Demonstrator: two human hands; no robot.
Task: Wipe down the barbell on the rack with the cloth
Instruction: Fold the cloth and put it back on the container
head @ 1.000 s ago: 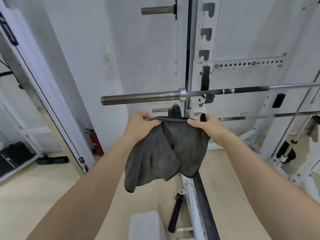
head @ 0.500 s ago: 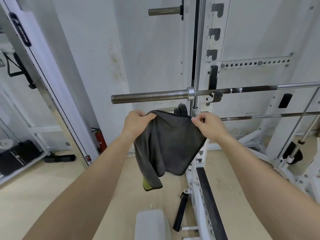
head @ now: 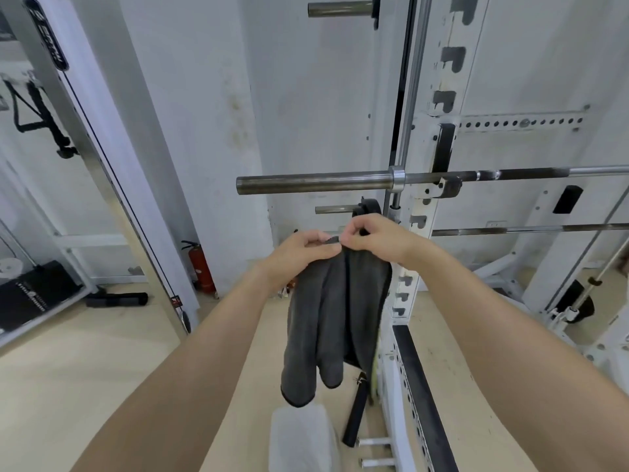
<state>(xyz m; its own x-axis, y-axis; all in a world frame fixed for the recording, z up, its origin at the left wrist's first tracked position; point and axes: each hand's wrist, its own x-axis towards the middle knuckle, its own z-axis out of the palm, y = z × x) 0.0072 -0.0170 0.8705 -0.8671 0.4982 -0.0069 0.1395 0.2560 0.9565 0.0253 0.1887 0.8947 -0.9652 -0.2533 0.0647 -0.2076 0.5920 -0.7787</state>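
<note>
A steel barbell (head: 313,185) lies level on the hooks of a white rack (head: 439,155); its bare sleeve end juts out to the left. Below it, a dark grey cloth (head: 326,321) hangs folded lengthwise. My left hand (head: 303,250) and my right hand (head: 377,241) pinch its top edge together, fingertips nearly touching. Both hands are a little under the barbell, not touching it. A yellow-green patch shows at the cloth's lower right edge.
A second thinner bar (head: 531,229) runs lower on the rack. A red fire extinguisher (head: 200,267) stands by the wall. A black handle (head: 355,413) lies on the floor, beside a white bench pad (head: 299,437). A mirror (head: 51,206) is on the left.
My hands have come together, bringing the cloth's two top corners to one point, so the cloth now hangs narrow and folded instead of spread wide.
</note>
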